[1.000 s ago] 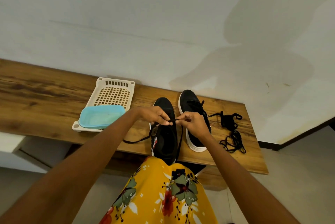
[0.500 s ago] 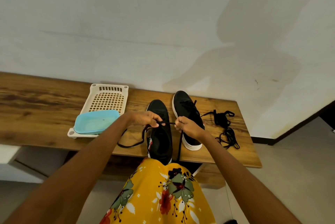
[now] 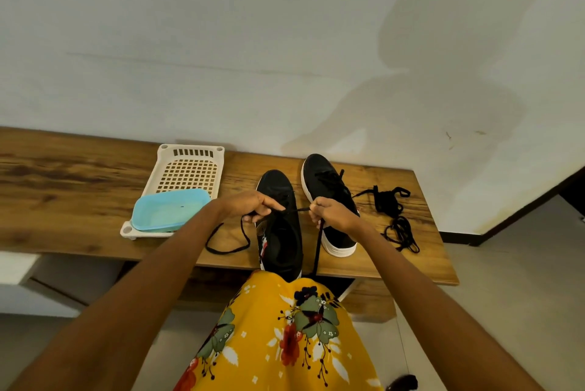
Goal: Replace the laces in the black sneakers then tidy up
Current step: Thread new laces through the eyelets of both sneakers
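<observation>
The near sneaker (image 3: 280, 226) lies lengthwise on the wooden surface (image 3: 79, 188) with its heel at the front edge, closest to the person, which puts its open throat directly under both hands; the left hand (image 3: 250, 205) pinches one run of the black lace (image 3: 292, 211) between thumb and fingers (image 3: 273, 204), its forefinger pointing toward the other hand, and the right hand (image 3: 330, 214) has its fingers curled tight round the other run, so the short stretch between the two hands is drawn taut across the shoe, probably to even the two ends or snug the lace at an eyelet, though the eyelets themselves are too dark to make out; the slack from the left hand loops loosely on the surface just beside the shoe, while the tail from the right hand hangs down past the front edge; the second sneaker (image 3: 329, 204) stands just beside the first, toe to the wall, a lace visible across its top, so it seems to be set aside while this one is worked; a loose heap of black laces (image 3: 392, 216) lies near it on the right, kept apart from the shoes, likely the old pair awaiting tidying; a white slotted tray (image 3: 188, 166) with a pale blue container (image 3: 169, 210) resting on its near end sits to the left, within reach, a plausible place for the cleared things.
</observation>
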Demonstrator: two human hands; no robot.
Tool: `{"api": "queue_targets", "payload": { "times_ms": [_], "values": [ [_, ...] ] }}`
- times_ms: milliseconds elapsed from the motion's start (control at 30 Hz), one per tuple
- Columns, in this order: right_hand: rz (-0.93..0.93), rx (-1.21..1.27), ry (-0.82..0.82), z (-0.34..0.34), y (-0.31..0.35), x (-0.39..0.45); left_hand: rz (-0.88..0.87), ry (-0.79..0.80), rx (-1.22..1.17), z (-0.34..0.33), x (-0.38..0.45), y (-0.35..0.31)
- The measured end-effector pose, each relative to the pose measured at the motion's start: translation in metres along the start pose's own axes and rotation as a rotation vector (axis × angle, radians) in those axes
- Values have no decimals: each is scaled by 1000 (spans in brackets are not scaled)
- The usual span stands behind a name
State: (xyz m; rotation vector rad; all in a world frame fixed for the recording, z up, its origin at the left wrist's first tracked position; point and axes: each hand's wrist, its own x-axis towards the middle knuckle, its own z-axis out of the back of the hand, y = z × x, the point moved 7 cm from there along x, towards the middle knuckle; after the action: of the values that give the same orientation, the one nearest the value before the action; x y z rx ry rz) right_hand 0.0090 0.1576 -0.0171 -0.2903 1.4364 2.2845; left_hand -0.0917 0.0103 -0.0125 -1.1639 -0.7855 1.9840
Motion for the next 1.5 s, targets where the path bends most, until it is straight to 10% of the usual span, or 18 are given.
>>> {"api": "queue_targets", "payload": {
  "times_ms": [300,500,600,1500],
  "values": [
    [191,1345,-295,32,29,-12,-131,-369,214,-3,1,-19],
    [286,-44,-42,-10,47,-14,-87,-405,60,1,3,-9],
    [335,-350,13,-28,36,-6,-80,-347,118,3,6,-12],
    [176,229,-186,-24,15,15,-282,-436,155,-2,8,-11]
  ]
}}
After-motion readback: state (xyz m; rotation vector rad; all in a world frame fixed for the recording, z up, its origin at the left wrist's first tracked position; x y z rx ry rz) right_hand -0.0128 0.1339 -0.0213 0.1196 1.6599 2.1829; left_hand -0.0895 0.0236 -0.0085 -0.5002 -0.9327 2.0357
